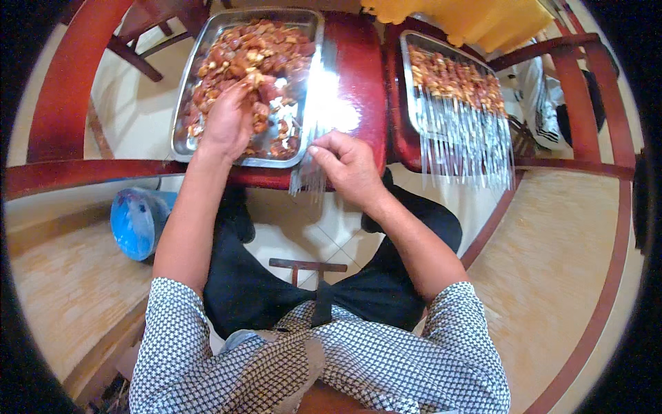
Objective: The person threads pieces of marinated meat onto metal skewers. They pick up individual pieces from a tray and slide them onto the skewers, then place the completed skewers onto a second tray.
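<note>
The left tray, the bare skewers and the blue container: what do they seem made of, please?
Left tray: probably shiny stainless steel, its rim silvery and reflective. Bare skewers: likely polished metal, thin, straight and glinting. Blue container: perhaps smooth plastic, given its bright colour.

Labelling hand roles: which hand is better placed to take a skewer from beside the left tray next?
Likely the right hand: it is right at the skewers along the left tray's right side. The left hand is farther off, among the meat pieces.
</note>
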Tool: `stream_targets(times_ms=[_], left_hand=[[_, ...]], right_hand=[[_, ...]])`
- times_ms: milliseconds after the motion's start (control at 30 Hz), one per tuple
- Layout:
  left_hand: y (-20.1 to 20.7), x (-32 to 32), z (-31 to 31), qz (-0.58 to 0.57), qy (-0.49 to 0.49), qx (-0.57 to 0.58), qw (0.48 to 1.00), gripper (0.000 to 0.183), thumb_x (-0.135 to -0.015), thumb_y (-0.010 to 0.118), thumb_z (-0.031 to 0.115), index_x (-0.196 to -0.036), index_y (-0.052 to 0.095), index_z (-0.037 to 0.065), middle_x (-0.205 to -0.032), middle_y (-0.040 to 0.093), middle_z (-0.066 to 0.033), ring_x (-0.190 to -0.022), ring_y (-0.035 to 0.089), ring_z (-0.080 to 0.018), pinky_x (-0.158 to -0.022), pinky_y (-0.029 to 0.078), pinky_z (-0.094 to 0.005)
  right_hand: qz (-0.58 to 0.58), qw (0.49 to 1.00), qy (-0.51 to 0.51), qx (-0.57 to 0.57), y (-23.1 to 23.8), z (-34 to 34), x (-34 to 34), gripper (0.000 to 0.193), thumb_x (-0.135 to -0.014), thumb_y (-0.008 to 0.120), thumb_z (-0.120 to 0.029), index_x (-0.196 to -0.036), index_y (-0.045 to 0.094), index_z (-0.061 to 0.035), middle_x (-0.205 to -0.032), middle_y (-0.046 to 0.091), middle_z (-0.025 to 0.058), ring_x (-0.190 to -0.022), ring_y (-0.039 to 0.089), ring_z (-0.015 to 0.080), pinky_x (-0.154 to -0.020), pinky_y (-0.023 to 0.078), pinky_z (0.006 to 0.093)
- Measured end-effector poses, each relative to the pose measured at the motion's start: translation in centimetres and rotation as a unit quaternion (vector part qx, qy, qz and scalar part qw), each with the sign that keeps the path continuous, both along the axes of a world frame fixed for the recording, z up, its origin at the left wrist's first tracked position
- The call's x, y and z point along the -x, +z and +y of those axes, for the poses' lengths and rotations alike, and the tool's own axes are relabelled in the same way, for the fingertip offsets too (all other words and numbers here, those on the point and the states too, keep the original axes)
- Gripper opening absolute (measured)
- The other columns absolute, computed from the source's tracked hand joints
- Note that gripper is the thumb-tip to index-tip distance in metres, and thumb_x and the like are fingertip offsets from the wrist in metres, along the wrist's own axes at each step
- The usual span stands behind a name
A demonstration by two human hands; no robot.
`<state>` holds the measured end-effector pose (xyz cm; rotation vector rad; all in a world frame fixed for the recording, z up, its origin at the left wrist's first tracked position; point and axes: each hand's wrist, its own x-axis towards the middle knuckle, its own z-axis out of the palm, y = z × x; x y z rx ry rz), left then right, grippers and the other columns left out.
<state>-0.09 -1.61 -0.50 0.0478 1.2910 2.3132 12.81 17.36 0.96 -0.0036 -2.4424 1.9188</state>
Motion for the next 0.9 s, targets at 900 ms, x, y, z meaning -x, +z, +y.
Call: stream_targets(times_ms=[900], left_hand=[[0.7,0.0,0.4,0.062,0.01,0.182,0.981,0.022,-0.091,0.05,0.019,-0.101,0.061,0.002,-0.086,0.065,-0.007,-0.071,0.057,-0.0095,-0.062,0.046,-0.0211]], right_hand=[[-0.014,0.891,-0.296,-0.343,5.1,17.8,-4.1,0.021,-0.078,0.059,-0.022,-0.082,0.066,-0.0029,-0.077,0.065,0.016,-0.071,0.064,0.0281,-0.066,0.049,0.0367]])
